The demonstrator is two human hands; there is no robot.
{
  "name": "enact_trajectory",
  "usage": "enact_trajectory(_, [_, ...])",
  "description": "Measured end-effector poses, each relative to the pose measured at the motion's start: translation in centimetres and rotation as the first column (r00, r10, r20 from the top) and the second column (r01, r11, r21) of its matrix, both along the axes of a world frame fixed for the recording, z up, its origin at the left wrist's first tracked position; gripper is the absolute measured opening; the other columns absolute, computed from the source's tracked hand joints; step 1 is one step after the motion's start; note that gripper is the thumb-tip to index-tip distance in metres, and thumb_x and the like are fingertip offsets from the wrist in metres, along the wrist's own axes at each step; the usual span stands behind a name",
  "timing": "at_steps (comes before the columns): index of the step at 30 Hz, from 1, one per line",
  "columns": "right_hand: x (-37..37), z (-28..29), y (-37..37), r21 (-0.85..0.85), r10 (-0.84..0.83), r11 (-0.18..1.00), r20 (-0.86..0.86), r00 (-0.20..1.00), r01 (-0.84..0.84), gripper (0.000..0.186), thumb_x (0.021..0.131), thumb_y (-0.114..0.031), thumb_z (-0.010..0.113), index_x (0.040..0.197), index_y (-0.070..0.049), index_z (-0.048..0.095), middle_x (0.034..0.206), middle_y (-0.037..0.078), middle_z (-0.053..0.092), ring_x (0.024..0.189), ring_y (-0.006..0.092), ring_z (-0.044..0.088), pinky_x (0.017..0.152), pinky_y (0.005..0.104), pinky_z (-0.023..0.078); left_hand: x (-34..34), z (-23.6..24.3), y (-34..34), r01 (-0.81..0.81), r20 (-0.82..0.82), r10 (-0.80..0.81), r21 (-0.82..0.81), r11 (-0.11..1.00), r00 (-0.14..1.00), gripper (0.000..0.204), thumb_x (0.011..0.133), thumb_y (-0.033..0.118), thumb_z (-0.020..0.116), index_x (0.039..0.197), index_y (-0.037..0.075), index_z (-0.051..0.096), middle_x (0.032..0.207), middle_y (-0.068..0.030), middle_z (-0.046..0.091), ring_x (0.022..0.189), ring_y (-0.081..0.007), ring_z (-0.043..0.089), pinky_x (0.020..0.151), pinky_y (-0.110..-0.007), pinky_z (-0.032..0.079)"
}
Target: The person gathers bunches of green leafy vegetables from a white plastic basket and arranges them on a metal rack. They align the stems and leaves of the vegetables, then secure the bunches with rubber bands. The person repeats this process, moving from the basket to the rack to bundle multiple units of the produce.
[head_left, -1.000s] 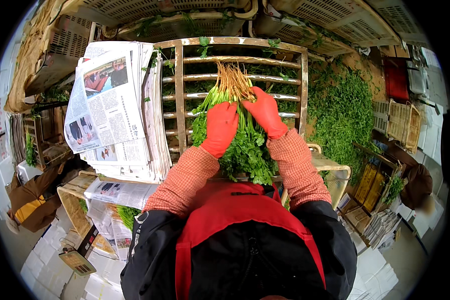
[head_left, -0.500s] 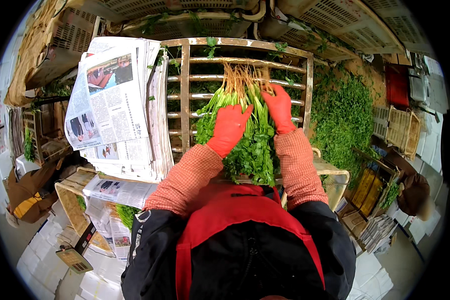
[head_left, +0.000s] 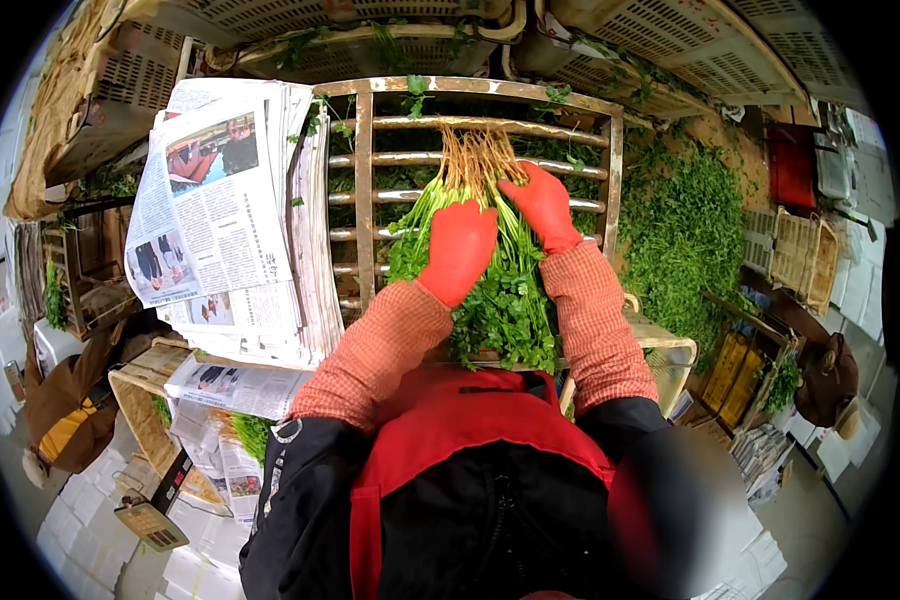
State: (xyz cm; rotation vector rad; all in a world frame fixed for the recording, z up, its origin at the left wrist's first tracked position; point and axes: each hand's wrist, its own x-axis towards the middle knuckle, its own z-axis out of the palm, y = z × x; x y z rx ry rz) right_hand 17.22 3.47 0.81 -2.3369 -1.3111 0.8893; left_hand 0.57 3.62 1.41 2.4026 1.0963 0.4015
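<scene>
A bunch of leafy greens (head_left: 505,310), with pale green stems and orange-brown roots, lies on a slatted rack (head_left: 367,190). Its roots point away from me and its leaves hang toward my apron. My left hand (head_left: 460,252), in a red glove, is closed over the stems left of the middle, its fingertips partly hidden. At the right edge, just below the roots, my right hand (head_left: 543,207), also red-gloved, has its fingers curled in on the stems.
Left of the rack is a thick stack of newspapers (head_left: 210,200). Cut greens (head_left: 682,240) are heaped to the right. Plastic crates (head_left: 660,50) line the far side. A scale (head_left: 151,525) is at lower left. Other people (head_left: 70,400) are at both sides.
My left thumb has come in against the hand from its spread position. My right hand has shifted slightly left along the bunch, and the blurred roots beside it are now still.
</scene>
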Motion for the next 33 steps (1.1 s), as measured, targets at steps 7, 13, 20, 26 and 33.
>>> enact_trajectory(7, [1.1,-2.0,-1.7,0.300,-0.102,0.931,-0.331,0.938,0.207,0.040,0.076,-0.025,0.071,0.107,-0.002,0.064,0.095,0.018,0.067,0.088,0.0330,0.064,0.079,0.0361,0.050,2.7,0.9,4.7,-0.208,-0.231,0.121,-0.399,0.893,0.965,0.034,0.082,0.038,0.059,0.086,0.006,0.067,0.083,-0.0144,0.067,0.078,-0.0338,0.063,0.068,-0.045,0.048])
enact_trajectory(13, [1.0,-2.2,-1.7,0.296,-0.096,0.937,-0.297,0.950,0.187,0.042,0.077,-0.022,0.069,0.113,-0.002,0.062,0.101,0.020,0.066,0.092,0.0313,0.065,0.081,0.0341,0.050,3.5,0.1,7.3,-0.156,-0.154,0.071,-0.658,0.737,0.985,0.029,0.082,0.030,0.057,0.083,0.003,0.067,0.071,-0.0123,0.067,0.063,-0.0258,0.066,0.063,-0.038,0.050])
enact_trajectory(20, [2.3,-0.5,-0.6,0.166,0.046,0.986,-0.428,0.903,0.029,0.041,0.077,-0.021,0.061,0.115,-0.007,0.061,0.100,0.017,0.066,0.091,0.0341,0.063,0.078,0.0357,0.049,4.7,-0.8,7.9,-0.209,-0.163,0.132,-0.711,0.671,0.978,0.030,0.084,0.029,0.054,0.074,0.004,0.066,0.059,-0.0079,0.065,0.064,-0.0247,0.065,0.064,-0.038,0.050])
enact_trajectory(26, [2.6,-0.5,0.6,0.060,0.070,0.997,-0.286,0.956,-0.055,0.044,0.074,-0.021,0.060,0.115,-0.004,0.057,0.101,0.020,0.065,0.096,0.0368,0.060,0.083,0.0395,0.047,4.9,-0.6,8.5,-0.224,-0.148,0.178,-0.793,0.566,0.973,0.034,0.086,0.029,0.050,0.071,0.004,0.067,0.057,-0.0078,0.064,0.058,-0.0235,0.063,0.061,-0.036,0.051])
enact_trajectory(33, [0.5,0.5,1.1,0.024,0.101,0.995,-0.159,0.982,-0.098,0.046,0.074,-0.028,0.066,0.113,-0.005,0.057,0.101,0.018,0.064,0.095,0.0373,0.060,0.081,0.0425,0.047,4.1,-0.8,6.7,-0.250,-0.068,0.244,-0.421,0.872,0.967,0.027,0.086,0.026,0.052,0.095,0.006,0.068,0.091,-0.0155,0.067,0.084,-0.0346,0.064,0.072,-0.042,0.051])
